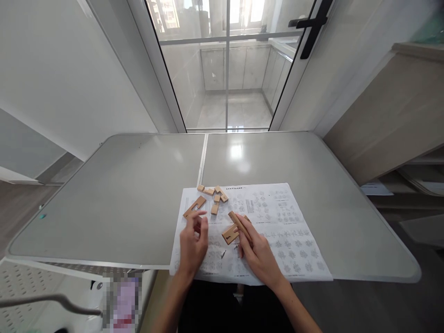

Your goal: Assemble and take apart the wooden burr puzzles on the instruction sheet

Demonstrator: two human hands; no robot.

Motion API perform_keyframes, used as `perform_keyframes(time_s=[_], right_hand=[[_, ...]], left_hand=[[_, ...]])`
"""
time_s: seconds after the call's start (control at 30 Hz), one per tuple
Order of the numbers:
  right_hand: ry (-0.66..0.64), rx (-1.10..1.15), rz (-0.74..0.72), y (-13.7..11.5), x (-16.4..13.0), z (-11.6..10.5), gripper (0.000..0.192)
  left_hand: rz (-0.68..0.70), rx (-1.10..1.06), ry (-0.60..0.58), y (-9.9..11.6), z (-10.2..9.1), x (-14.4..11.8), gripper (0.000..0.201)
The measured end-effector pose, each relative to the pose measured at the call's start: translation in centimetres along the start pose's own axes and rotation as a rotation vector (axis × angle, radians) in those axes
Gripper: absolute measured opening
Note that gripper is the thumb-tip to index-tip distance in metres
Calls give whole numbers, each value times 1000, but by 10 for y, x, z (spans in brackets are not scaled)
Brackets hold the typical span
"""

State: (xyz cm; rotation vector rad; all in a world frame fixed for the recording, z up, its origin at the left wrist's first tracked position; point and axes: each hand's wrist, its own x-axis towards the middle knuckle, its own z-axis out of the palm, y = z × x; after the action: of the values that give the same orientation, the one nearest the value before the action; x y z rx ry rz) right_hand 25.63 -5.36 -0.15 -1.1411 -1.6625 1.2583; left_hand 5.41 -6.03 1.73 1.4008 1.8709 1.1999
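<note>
**Hands and wooden puzzle pieces on a printed sheet**

Nearest the lens: two bare forearms rising from the bottom edge, each ending in a hand over the paper.

1. Folding table (138, 194), grey, two panels joined by a centre seam; one.
2. Instruction sheet (277, 222), white, printed with rows of small diagrams, lying at the near edge of the table and slightly overhanging it; one.
3. Right hand (255, 247), fingers closed round a part-built wooden assembly (235, 226) of interlocked bars, held just above the sheet. Two bars can be told apart; whether there are more cannot be told.
4. Left hand (194, 243), fingers loosely curled, holding nothing, fingertips just short of the notched piece.
5. Notched piece (194, 206), flat, C-shaped, lying alone on the left part of the sheet; one.
6. Loose pieces (213, 195), small blocks and short bars in a cluster at the sheet's top edge; about five, though some touch and the count is uncertain.

Progress, as judged: an early stage. A couple of bars are joined in the right hand; the notched piece and the whole cluster lie unjoined, so most of the assembly appears to remain.
</note>
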Motion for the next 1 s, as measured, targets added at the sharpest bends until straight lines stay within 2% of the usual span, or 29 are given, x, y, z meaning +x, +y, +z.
perform_keyframes(time_s=[0.07,0.17,0.27,0.4,0.6,0.73,0.87,1.0], right_hand=[[-4,7,2,-1,0,0,53],[-12,22,8,-3,-1,1,51],[-21,27,10,-5,-2,1,50],[-25,28,9,-5,-2,0,50],[-11,40,0,-4,-1,2,48],[6,45,-10,-3,-1,2,43],[31,9,-18,-3,-2,1,39],[61,-9,-19,-3,-3,0,35]], left_hand=[[70,169,123,-9,-10,17,29],[201,396,178,-23,-25,37,29],[233,529,122,-34,-34,46,34],[197,594,55,-41,-37,47,38],[157,576,-6,-41,-46,42,37],[95,455,-13,-33,-58,33,37],[-22,260,-5,-11,-69,22,40],[-16,103,-103,17,-74,13,41]])
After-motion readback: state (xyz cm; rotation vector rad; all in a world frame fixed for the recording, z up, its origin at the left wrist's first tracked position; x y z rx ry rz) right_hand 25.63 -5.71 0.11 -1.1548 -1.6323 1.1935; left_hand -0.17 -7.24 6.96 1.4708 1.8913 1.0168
